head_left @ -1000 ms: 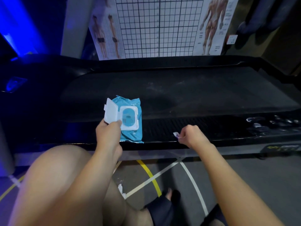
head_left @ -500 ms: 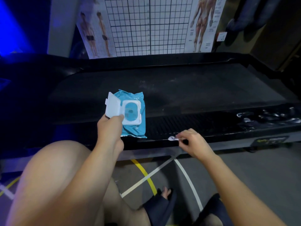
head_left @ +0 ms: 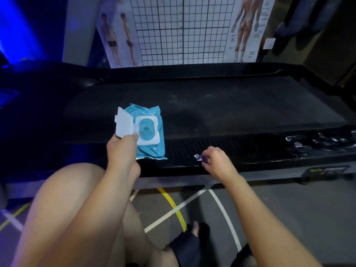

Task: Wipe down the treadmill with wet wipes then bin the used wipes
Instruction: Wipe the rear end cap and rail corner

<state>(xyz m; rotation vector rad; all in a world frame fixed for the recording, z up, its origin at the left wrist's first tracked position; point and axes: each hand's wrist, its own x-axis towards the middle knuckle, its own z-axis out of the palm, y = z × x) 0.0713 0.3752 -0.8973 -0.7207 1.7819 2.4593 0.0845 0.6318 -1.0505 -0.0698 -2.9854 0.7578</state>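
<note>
A blue pack of wet wipes (head_left: 152,149) lies on the near side rail of the black treadmill (head_left: 240,112). Its white flip lid (head_left: 124,125) stands open to the left. My left hand (head_left: 122,151) pinches the lower edge of that lid with thumb and fingers. My right hand (head_left: 215,160), a short way right of the pack, pinches a small pale scrap, perhaps a seal sticker (head_left: 198,157), just above the ribbed rail. No wipe is out of the pack.
The dusty treadmill belt stretches across the middle. Shiny marks or droplets (head_left: 316,141) sit on the rail at the far right. A grid and anatomy poster (head_left: 183,29) hangs behind. My bare knee (head_left: 63,199) and a foot (head_left: 194,234) are over the lined floor.
My right hand has lifted slightly with the small scrap, which earlier touched the rail. My left hand keeps hold of the open lid. The view has shifted a little.
</note>
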